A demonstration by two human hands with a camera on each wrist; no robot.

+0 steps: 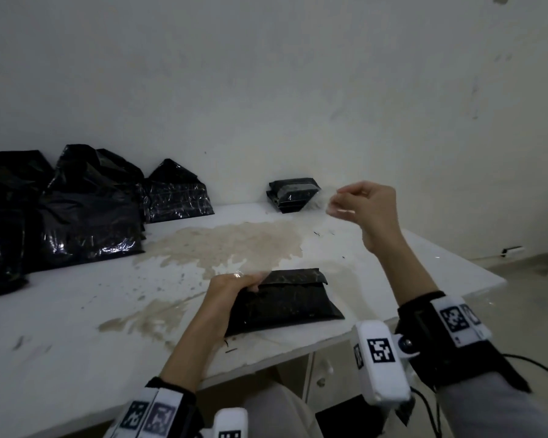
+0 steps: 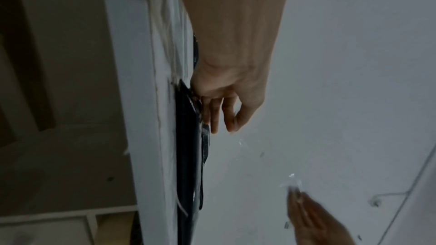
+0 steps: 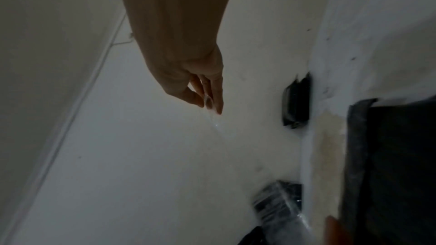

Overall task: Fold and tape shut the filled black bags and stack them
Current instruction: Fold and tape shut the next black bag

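Two hands: left hand point(image 1: 234, 287) grips folded black bag point(image 1: 285, 303), right hand point(image 1: 366, 202) pinches clear tape point(image 1: 321, 200).

Head view looks forward and down from above the white table point(image 1: 76, 311), wall filling the upper half, both forearms entering from the bottom edge. Left wrist view looks along the left hand point(image 2: 226, 88), close, table edge running vertically at frame centre-left. Right wrist view looks along the raised right hand point(image 3: 198, 85) toward the wall. All three share the folded black bag point(image 1: 285, 301) and tabletop.
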